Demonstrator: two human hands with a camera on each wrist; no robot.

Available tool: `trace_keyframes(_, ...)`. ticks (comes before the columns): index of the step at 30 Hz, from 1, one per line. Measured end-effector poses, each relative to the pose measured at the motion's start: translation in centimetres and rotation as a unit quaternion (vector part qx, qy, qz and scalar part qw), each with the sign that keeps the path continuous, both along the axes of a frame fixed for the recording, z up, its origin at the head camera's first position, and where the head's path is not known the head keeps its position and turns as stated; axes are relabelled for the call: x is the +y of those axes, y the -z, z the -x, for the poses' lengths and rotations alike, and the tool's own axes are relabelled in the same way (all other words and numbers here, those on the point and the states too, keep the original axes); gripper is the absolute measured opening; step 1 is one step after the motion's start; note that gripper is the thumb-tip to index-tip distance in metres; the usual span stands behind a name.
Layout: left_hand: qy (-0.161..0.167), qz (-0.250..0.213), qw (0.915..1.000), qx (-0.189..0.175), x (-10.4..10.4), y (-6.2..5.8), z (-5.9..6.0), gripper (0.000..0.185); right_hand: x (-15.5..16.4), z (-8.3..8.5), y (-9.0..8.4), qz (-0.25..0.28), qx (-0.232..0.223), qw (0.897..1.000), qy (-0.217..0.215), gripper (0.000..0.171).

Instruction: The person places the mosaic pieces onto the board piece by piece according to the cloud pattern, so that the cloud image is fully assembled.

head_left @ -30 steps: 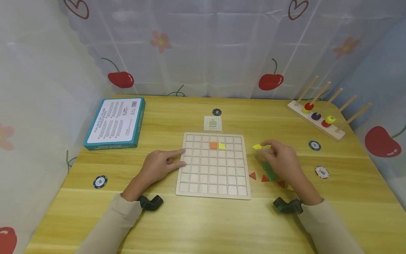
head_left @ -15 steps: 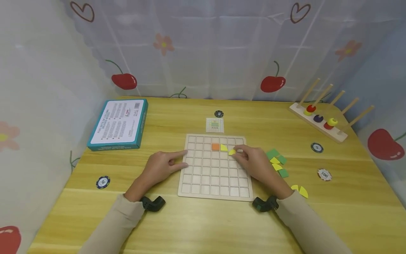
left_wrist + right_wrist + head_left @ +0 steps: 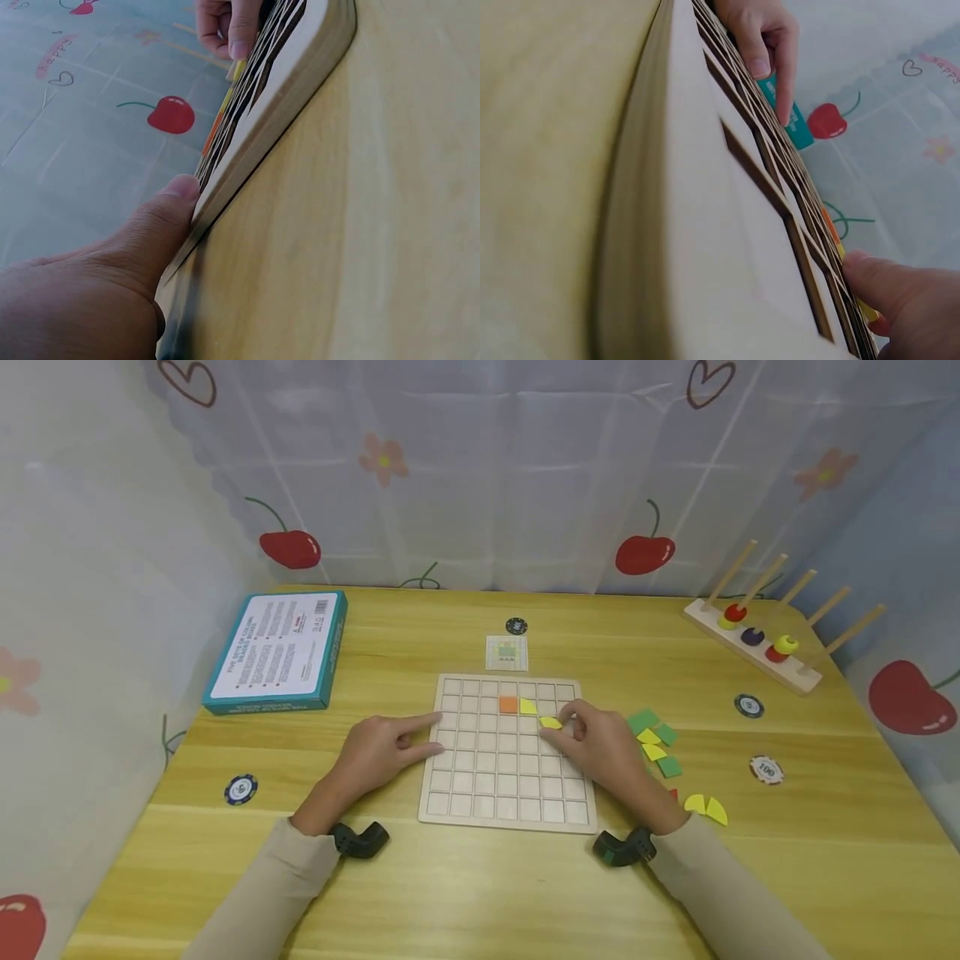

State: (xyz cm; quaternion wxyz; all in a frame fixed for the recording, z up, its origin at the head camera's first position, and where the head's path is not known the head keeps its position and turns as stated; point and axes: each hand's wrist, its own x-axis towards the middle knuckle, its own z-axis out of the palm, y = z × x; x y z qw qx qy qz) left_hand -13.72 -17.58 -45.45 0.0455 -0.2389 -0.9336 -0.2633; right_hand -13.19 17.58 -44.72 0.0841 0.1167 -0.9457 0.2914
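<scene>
My right hand pinches a yellow quarter-circle tile between thumb and fingers, over the right part of the wooden grid board. Whether that tile touches the board is hard to tell. An orange square tile and another yellow quarter-circle tile lie side by side in the board's second row from the back. On the board's left edge rest the thumb and straight index finger of my left hand. The left wrist view shows that thumb against the board's rim.
Right of the board lie loose green tiles and yellow tiles; a red one is mostly hidden. Behind the board is a pattern card. A teal box, a peg stand and several chips, one dark blue, surround it.
My right hand has carried the yellow tile leftward from beside the loose tiles onto the board. Over the last half second the tile has turned slightly. The left hand keeps its place.
</scene>
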Motion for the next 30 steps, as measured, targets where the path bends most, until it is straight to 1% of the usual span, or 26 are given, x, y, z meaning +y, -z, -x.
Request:
trace_keyframes(4,-0.001,0.002,1.0000,-0.001,0.1,-0.1,0.0,0.050,-0.2,-0.1,0.1,0.003,0.012,1.000,0.007,0.034)
trace_keyframes(9,-0.002,0.005,1.0000,-0.003,0.1,-0.1,0.0,0.049,-0.1,-0.3,0.5,0.001,0.028,1.000,-0.001,0.032)
trace_keyframes(17,-0.002,0.007,1.0000,-0.004,0.1,-0.1,0.0,0.049,0.4,-0.7,1.0,0.027,0.079,0.996,-0.022,0.012)
trace_keyframes(21,0.000,0.004,1.0000,0.000,0.1,-0.1,0.1,0.050,0.5,-0.8,1.0,0.036,0.098,0.994,-0.029,0.011)
trace_keyframes(23,0.001,0.004,1.0000,0.002,0.1,0.0,0.1,0.050,0.7,-0.9,1.0,0.040,0.107,0.993,-0.024,0.015)
trace_keyframes(25,0.001,0.004,1.0000,0.002,0.1,0.0,0.0,0.050,0.9,-1.0,0.8,0.049,0.128,0.991,-0.013,0.018)
trace_keyframes(27,0.000,0.005,1.0000,0.000,0.2,0.0,0.0,0.050,1.4,-1.0,0.5,0.064,0.157,0.986,-0.003,0.021)
trace_keyframes(30,0.000,0.005,1.0000,0.000,0.2,-0.2,0.0,0.050,3.0,-1.1,-0.2,0.077,0.201,0.977,0.015,0.018)
